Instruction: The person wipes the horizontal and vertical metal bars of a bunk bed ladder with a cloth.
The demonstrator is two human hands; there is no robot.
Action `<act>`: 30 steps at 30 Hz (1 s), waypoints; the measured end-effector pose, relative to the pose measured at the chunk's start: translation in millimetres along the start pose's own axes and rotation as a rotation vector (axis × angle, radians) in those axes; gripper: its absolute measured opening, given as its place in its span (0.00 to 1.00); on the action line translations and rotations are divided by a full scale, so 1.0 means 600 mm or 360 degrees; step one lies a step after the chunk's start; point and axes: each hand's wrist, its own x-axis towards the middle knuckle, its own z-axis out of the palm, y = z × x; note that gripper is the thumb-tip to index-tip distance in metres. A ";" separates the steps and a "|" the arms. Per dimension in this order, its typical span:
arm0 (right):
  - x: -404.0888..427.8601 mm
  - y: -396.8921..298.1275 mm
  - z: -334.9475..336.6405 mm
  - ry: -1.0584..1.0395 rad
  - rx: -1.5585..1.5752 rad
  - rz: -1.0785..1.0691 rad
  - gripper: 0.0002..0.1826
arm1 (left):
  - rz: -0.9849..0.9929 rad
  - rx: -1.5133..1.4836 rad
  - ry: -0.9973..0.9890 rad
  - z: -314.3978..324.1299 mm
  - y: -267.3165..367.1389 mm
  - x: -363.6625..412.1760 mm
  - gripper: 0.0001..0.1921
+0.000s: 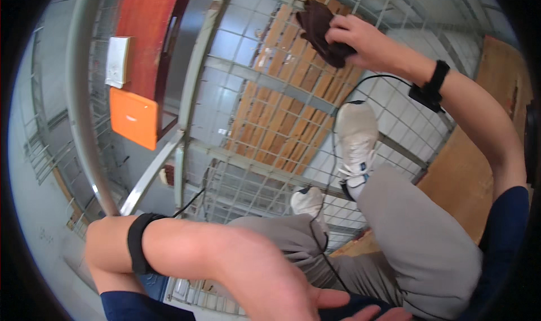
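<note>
A crumpled dark brown cloth is gripped in my right hand, held out at the top, above wooden slats that lie beyond a wire mesh. My left hand is at the bottom edge near my body, its fingers apart and partly cut off by the picture's rim; no object shows in it. A black strap is round each arm, and a black box sits on the right wrist strap, with a black cable running from it.
My white shoes rest on the wire mesh. A grey metal tube curves down the left. Beyond it stand a red wooden surface, an orange board and a white packet. A wooden panel lies right. The black cable hangs by my legs.
</note>
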 end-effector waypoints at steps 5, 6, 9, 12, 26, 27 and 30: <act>-0.020 -0.063 0.011 -0.0200 0.0060 0.0045 0.23 | 0.0185 0.0078 0.0038 -0.006 -0.056 -0.008 0.20; -0.020 -0.071 0.018 -0.0258 0.0123 0.0054 0.23 | 0.0283 -0.0059 0.0006 -0.009 -0.082 -0.004 0.20; -0.010 -0.104 0.031 -0.0366 0.0178 0.0063 0.23 | 0.0330 -0.0126 -0.0022 -0.006 -0.064 0.001 0.20; -0.001 -0.121 0.039 -0.0410 0.0277 -0.0097 0.23 | -0.0097 -0.0242 0.0070 -0.010 -0.036 -0.008 0.24; 0.095 -0.054 0.022 0.0103 0.0008 -0.0174 0.22 | 0.0419 0.0331 0.0171 0.002 -0.060 -0.009 0.28; 0.079 -0.067 0.034 0.0051 0.0036 -0.0226 0.22 | 0.0383 0.0365 0.0201 0.009 -0.055 -0.011 0.28; 0.046 -0.110 0.055 -0.0307 0.0173 -0.0338 0.22 | -0.0075 0.0464 -0.0028 -0.016 0.005 -0.006 0.27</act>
